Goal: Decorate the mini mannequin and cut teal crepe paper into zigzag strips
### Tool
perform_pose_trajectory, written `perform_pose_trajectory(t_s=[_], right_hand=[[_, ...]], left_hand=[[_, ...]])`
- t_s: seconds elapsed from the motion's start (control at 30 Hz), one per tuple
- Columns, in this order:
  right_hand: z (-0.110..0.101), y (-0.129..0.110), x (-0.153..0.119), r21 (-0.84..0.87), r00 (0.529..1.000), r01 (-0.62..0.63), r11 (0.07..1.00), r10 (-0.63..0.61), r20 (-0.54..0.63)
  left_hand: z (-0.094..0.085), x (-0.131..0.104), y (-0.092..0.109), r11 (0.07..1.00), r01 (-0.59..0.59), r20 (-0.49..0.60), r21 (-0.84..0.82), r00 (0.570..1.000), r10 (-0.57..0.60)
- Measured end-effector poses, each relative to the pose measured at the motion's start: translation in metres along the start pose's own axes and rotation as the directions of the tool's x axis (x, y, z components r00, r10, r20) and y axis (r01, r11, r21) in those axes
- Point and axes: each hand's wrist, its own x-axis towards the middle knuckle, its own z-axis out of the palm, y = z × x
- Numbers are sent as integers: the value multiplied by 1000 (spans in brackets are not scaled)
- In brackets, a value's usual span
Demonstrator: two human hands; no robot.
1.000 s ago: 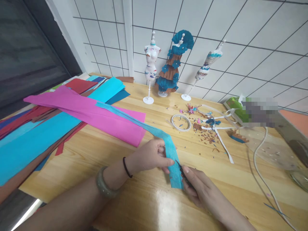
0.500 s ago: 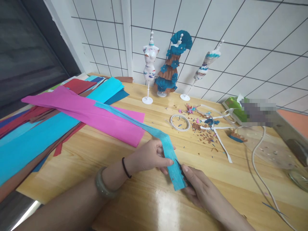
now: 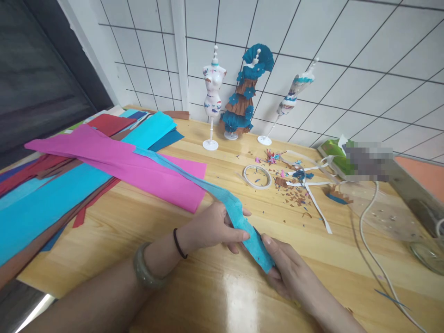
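A long light-blue strip of crepe paper (image 3: 255, 240) runs from the paper pile to my hands. My left hand (image 3: 217, 226) pinches it between thumb and fingers, the thumb lying on top. The free end slants down to my right hand (image 3: 287, 263), whose fingers are closed by its edge. In that hand is a dark pointed tool, apparently small scissors (image 3: 257, 230); only a bit of blade shows beside the strip, the rest hidden by paper and fingers. A magenta crepe paper sheet (image 3: 166, 180) lies under the strip's far part.
Folded coloured paper (image 3: 62, 194) covers the table's left side. At the back stand two bare dress forms (image 3: 212, 88) (image 3: 294, 95) and one in a blue-and-brown paper dress (image 3: 248, 95). A tape roll (image 3: 257, 177), paper scraps (image 3: 294, 196) and a white cable (image 3: 367, 236) lie to the right.
The strip's free end has twisted and narrowed, swinging slightly right toward my right hand. The dark tool is now more hidden. My left hand keeps its pinch; the view has shifted slightly.
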Motion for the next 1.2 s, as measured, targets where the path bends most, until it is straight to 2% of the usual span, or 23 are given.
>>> perform_pose_trajectory(t_s=[0.43,0.73,0.93,1.03,1.13,1.2], right_hand=[[2,-2,0,69,999,17,997,-15,-36],[3,-3,0,131,999,9,991,-5,-33],[3,-3,0,145,999,17,989,-12,-35],[1,-2,1,152,995,35,988,-21,-94],[-2,-1,3,248,991,30,968,3,-131],[-4,0,4,287,994,48,957,-18,-108]], left_hand=[[5,-1,6,996,56,0,-69,998,-56],[3,0,3,996,54,11,-74,999,-53],[1,0,1,998,44,10,-35,999,-44],[0,0,1,999,25,5,33,1000,-25],[-1,0,2,997,-2,1,74,1000,2],[-1,0,2,997,-16,-13,75,1000,17]])
